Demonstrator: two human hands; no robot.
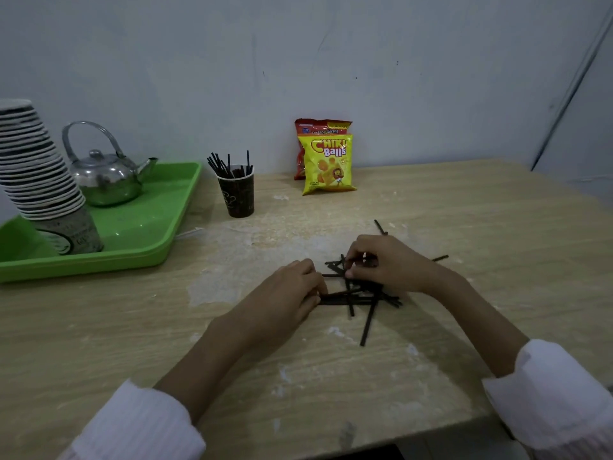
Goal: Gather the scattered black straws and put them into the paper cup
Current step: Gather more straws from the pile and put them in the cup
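I am in the gathering step. The black straws (360,295) lie in a crossed heap on the table (464,210), in the middle and a little to the right, between my two hands. My left grip (292,293) is curled round the left ends of a few straws lying flat. My right grip (384,263) arches over the far side of the heap, fingertips pinching straws there. One stray straw (380,227) pokes out beyond my right knuckles, and another (440,258) lies out to the right. The paper cup (236,194) stands upright far left of the heap, beside the green tray (139,240), with some straws already in it.

Next, I judge, I must rake the heap parallel into one bundle, draw in the strays, clench the bundle firmly, lift it, and carry it far-left to drop end-first into the cup without tipping it.
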